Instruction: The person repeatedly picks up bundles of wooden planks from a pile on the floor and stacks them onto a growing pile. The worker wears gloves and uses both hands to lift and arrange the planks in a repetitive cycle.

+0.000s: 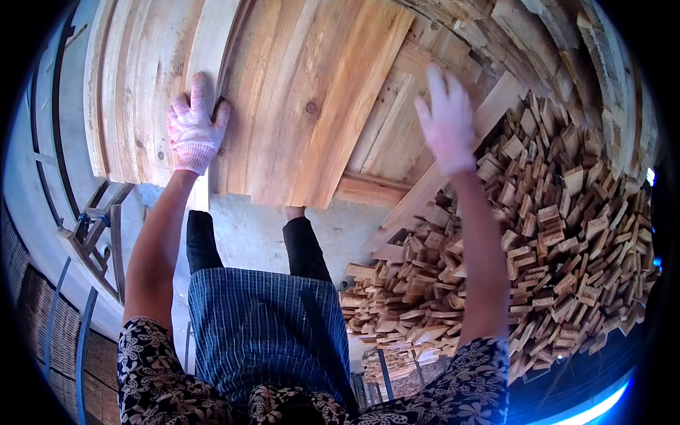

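My left hand [196, 129], in a pale pinkish knit glove, lies on a light narrow plank [212, 42], fingers spread and thumb toward its right edge. That plank rests lengthwise over a row of wider wooden boards [304, 106] laid side by side. To the right, my right hand [448, 117], also gloved and smeared by motion, hovers with its fingers apart and nothing in them. Below it are a lower layer of boards [386, 134] and a slanting plank [425, 198]. Whether it touches any wood, I cannot tell.
A large heap of short wood offcuts [559, 241] rises at the right. Long rough boards [559, 42] are stacked at the far right. A wooden frame [99, 241] stands on the concrete floor [262, 219] at the left.
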`<state>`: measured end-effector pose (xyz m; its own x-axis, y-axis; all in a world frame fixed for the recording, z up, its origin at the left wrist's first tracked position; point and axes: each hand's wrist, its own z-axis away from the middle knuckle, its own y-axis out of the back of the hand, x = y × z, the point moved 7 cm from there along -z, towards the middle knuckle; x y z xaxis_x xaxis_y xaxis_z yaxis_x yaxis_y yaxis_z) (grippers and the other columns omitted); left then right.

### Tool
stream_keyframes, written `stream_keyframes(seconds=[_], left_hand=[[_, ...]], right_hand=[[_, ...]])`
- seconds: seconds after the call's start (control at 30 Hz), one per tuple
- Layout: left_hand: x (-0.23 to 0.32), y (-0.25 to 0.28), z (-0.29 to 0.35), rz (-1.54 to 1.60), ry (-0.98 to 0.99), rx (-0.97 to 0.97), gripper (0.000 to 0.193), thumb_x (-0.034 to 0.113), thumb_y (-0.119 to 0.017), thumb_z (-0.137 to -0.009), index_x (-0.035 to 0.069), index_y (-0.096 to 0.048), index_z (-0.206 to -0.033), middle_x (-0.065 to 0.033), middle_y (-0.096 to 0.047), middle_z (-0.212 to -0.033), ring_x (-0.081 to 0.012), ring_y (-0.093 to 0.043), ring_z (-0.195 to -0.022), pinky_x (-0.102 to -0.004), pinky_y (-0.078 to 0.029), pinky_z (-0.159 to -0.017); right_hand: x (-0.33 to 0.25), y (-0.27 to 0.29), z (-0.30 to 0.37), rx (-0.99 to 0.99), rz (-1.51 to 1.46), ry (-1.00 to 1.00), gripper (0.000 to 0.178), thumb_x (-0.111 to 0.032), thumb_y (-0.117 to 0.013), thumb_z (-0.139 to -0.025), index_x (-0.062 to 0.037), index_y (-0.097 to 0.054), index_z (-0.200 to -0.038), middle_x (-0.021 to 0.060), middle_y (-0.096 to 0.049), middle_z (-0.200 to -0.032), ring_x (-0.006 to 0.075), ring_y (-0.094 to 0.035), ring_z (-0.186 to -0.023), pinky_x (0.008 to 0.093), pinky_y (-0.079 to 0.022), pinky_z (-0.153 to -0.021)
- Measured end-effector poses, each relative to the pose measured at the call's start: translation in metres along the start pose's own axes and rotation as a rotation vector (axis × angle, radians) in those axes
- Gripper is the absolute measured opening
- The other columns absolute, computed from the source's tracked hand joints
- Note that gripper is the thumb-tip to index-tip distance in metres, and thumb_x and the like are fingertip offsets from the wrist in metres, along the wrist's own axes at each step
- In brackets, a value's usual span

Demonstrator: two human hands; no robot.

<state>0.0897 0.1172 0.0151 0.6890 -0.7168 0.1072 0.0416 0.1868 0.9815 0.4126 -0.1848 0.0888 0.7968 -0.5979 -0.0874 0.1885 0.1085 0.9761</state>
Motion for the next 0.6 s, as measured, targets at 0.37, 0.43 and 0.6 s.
stream_keyframes(seconds=[0.37,0.43,0.6], left_hand=[[0.005,-0.002,-0.009,-0.031,-0.023,0.031,0.080,0.050,-0.069,-0.090,0.021,-0.037,-0.157,-0.0240,-0.055,-0.124,-0.0446,-0.056,-0.109,-0.0545,-0.047,-0.096],[-0.001,-0.001,-0.008,-0.039,0.010,-0.003,0.081,0.050,-0.068,-0.090,0.021,-0.035,-0.158,-0.0250,-0.055,-0.126,-0.0458,-0.056,-0.111,-0.0549,-0.047,-0.098],[0.005,-0.003,-0.014,-0.028,-0.005,0.016,0.080,0.052,-0.067,-0.091,0.021,-0.036,-0.158,-0.0260,-0.055,-0.127,-0.0467,-0.056,-0.113,-0.0553,-0.047,-0.099]], right_hand=[[0.024,-0.093,0.267,0.017,-0.500,-0.965,0.110,-0.021,-0.076,-0.084,0.0001,-0.003,-0.163,0.0339,-0.028,-0.159,0.0422,-0.035,-0.146,0.0411,-0.028,-0.122],[0.036,-0.065,0.250,0.021,-0.658,-0.966,0.111,-0.024,-0.076,-0.086,-0.0002,0.000,-0.163,0.0299,-0.021,-0.165,0.0372,-0.029,-0.151,0.0379,-0.022,-0.125],[0.089,-0.026,0.162,0.074,-0.655,-0.872,0.105,-0.022,-0.072,-0.089,0.0016,-0.001,-0.163,0.0285,-0.016,-0.167,0.0374,-0.024,-0.154,0.0368,-0.019,-0.127]])
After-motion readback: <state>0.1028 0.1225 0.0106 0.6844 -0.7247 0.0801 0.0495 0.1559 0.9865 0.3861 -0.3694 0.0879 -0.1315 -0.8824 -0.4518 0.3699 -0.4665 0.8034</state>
